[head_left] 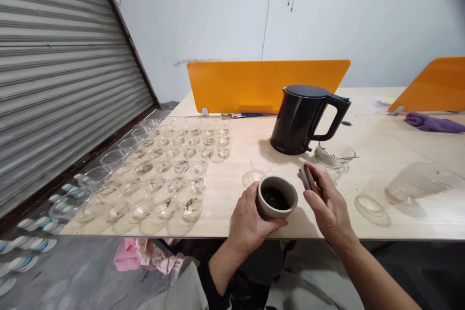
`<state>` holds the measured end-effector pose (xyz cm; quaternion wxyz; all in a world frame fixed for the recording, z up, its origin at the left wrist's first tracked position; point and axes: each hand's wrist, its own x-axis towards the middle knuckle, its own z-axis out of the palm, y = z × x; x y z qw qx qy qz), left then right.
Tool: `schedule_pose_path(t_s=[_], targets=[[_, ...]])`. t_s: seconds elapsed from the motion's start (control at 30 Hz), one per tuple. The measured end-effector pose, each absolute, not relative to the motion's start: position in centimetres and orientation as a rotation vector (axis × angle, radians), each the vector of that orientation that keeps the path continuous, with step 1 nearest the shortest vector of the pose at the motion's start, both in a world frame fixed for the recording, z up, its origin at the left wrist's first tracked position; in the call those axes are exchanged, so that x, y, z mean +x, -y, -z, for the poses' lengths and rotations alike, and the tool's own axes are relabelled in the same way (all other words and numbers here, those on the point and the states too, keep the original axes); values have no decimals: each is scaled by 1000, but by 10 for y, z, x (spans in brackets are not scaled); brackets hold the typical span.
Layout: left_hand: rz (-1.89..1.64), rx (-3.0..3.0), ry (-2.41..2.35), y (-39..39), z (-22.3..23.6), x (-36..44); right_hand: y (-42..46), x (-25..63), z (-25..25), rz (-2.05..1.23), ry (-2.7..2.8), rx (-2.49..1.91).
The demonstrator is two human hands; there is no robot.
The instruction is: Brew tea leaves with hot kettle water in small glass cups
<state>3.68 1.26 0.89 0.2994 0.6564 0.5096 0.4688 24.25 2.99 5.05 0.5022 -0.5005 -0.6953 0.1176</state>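
My left hand [249, 220] is wrapped round a small grey-beige ceramic jar [278, 212], tilted slightly so its dark, loose contents show; they look like tea leaves. In my right hand [329, 208], just right of the jar, a flat brown lid [308, 178] with a pale inner side is pinched between thumb and fingers. Behind the jar stands a clear plastic cup [261, 164] with nothing visible in it. Rows of similar clear cups [181, 167] cover the left part of the table, many with a few dark leaf bits at the bottom.
A black electric kettle [298, 121] stands beyond my hands, beside a ribbed clear vessel [329, 155]. Stacked clear cups [417, 184] lie at right, near a clear cup [370, 205]. Orange dividers [254, 85] and a purple cloth [432, 122] are farther back. A metal shutter [65, 48] flanks the left.
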Motion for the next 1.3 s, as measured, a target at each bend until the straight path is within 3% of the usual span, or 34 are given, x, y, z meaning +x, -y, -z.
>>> schedule_pose_path(t_s=[0.33, 0.47, 0.67, 1.03, 1.3], targets=[[-1263, 1729, -1355, -12, -3, 39, -40, 293, 0, 21, 2038, -1597], [-1241, 1748, -1365, -11, -2, 37, -32, 299, -13, 36, 2000, -1545], [-1292, 1782, -1376, -10, 6, 36, -44, 328, -57, 126, 1419, -1624], [-1316, 1811, -1360, -12, 5, 36, -121, 347, -63, 132, 1455, -1871], [-1268, 1810, -1395, -10, -3, 37, -53, 324, -93, 214, 1282, -1492]])
